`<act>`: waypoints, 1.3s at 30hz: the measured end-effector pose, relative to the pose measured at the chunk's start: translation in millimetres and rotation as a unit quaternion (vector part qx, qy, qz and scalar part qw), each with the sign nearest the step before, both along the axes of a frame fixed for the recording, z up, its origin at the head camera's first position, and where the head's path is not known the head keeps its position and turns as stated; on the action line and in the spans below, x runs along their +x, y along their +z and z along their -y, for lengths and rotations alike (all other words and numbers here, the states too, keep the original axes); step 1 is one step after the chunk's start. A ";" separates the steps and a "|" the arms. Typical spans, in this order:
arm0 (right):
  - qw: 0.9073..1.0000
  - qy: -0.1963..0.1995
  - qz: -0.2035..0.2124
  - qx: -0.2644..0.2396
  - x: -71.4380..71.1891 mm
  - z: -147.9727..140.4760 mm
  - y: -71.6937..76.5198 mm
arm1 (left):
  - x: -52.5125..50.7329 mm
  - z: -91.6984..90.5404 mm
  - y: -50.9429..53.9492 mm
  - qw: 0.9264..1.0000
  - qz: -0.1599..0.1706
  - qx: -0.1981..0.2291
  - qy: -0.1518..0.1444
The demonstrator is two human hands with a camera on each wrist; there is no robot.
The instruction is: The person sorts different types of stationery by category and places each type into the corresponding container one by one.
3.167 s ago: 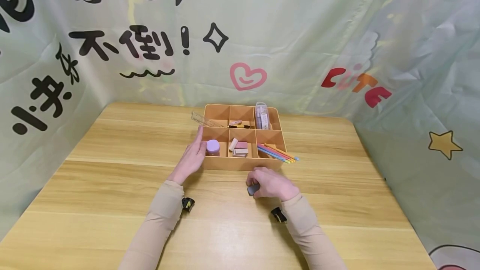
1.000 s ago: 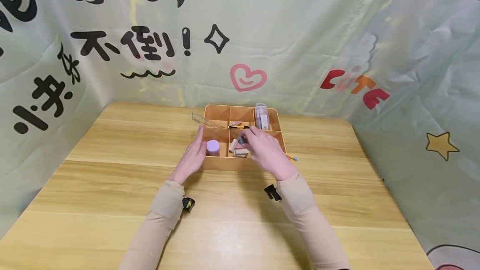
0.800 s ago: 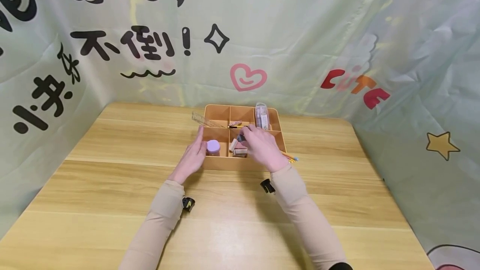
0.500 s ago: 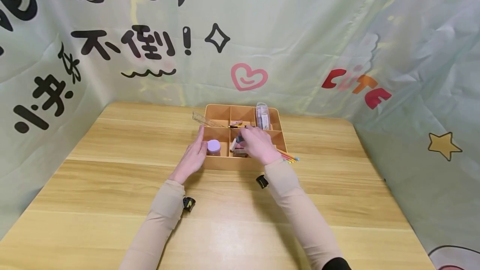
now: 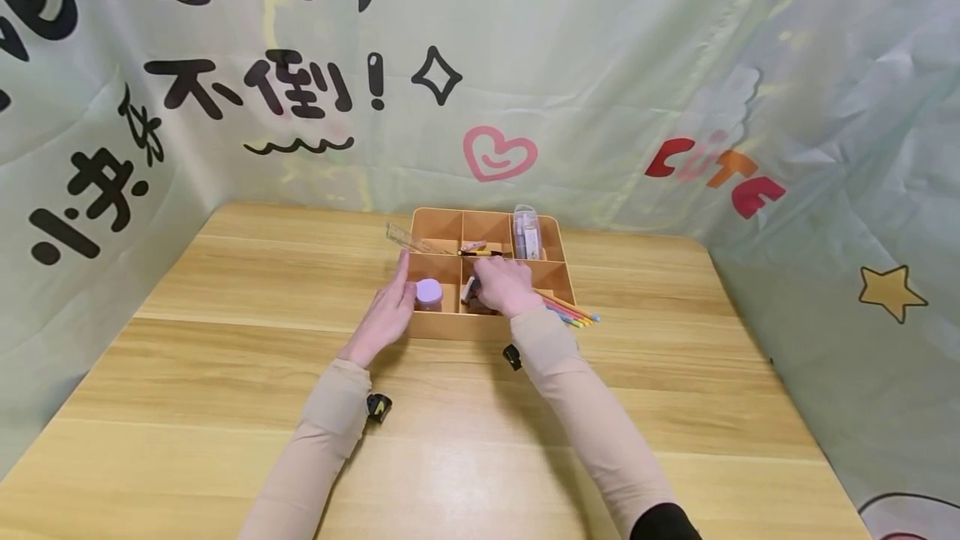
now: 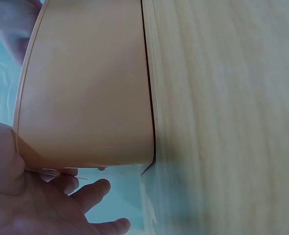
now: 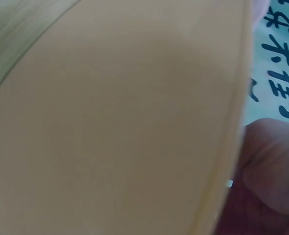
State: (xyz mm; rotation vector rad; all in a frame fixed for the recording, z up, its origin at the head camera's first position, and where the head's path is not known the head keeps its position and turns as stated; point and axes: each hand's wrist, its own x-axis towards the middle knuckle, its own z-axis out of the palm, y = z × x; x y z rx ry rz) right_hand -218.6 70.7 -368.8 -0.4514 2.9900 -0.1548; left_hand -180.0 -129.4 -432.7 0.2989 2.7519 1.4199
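A tan six-compartment desk organizer (image 5: 457,326) stands near the back of the table. My left hand (image 5: 386,313) grips its left wall, with the thumb over the rim and the fingers along the outside, as the left wrist view (image 6: 41,200) shows. My right hand (image 5: 504,283) reaches down into the front middle compartment, pinching a small dark grey block (image 5: 475,283), mostly covered by the fingers. Erasers (image 5: 467,290) lie in that compartment, partly hidden. A jar with a lilac lid (image 5: 429,291) sits in the front left compartment. The right wrist view mostly shows the organizer's wall.
Colored pencils (image 5: 573,312) stick out of the front right compartment. A clear ruler (image 5: 408,237) leans out of the back left one. A black-and-yellow pen (image 5: 482,253) lies at the back middle, and a clear purplish case (image 5: 527,233) stands back right. Printed cloth (image 5: 600,65) hangs behind.
My right hand first carried the dark grey block from the table in front up into the organizer. Over the last second it has sunk lower into the front middle compartment. The left hand stays put.
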 end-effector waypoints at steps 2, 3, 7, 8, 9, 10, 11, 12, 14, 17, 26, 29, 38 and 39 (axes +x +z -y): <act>1.000 -0.004 0.004 0.007 -0.4 0.4 -2.6 | 0.0 -0.5 0.0 1.000 0.002 0.004 0.000; 1.000 -0.005 0.004 0.011 -0.6 0.5 -4.0 | 0.1 -0.7 0.0 1.000 0.000 0.004 0.000; 1.000 -0.005 0.001 0.022 -2.6 1.3 -10.8 | -0.1 -1.0 -0.2 1.000 -0.002 0.002 0.000; 1.000 -0.005 0.002 0.023 -3.3 1.6 -12.5 | -0.1 -1.0 -0.2 1.000 -0.002 0.002 0.000; 1.000 -0.005 0.001 0.024 -4.0 1.9 -14.2 | -0.2 -1.0 -0.3 1.000 -0.003 0.001 0.001; 1.000 -0.005 0.003 0.025 -4.6 2.4 -15.7 | -0.2 -1.0 -0.3 1.000 -0.002 0.001 0.001; 1.000 -0.005 0.003 0.024 -5.0 3.0 -17.0 | -0.1 -1.1 -0.2 1.000 -0.001 0.001 0.002; 1.000 -0.005 0.003 0.024 -5.1 3.4 -18.2 | 0.0 -1.0 -0.4 1.000 -0.002 0.000 0.002; 1.000 -0.005 -0.002 0.026 -5.1 4.2 -20.4 | 0.0 -0.9 -0.6 1.000 -0.003 0.000 0.002; 1.000 -0.004 -0.012 0.028 -4.5 4.9 -22.4 | 0.0 -0.7 -0.8 1.000 -0.006 0.001 0.004; 0.998 -0.001 -0.052 -0.021 9.0 0.0 -17.1 | -1.2 -1.1 -0.7 1.000 -0.002 0.006 0.001; 0.994 0.017 -0.093 -0.061 21.4 -4.8 -13.5 | -2.1 -1.1 -0.8 1.000 -0.003 0.005 0.001; 0.950 0.093 -0.223 -0.200 69.0 -33.7 -0.5 | -1.3 -1.1 -1.0 1.000 -0.003 0.001 0.001; 0.939 0.108 -0.234 -0.227 72.9 -38.2 1.3 | -1.3 -1.1 -1.3 1.000 -0.003 0.001 0.002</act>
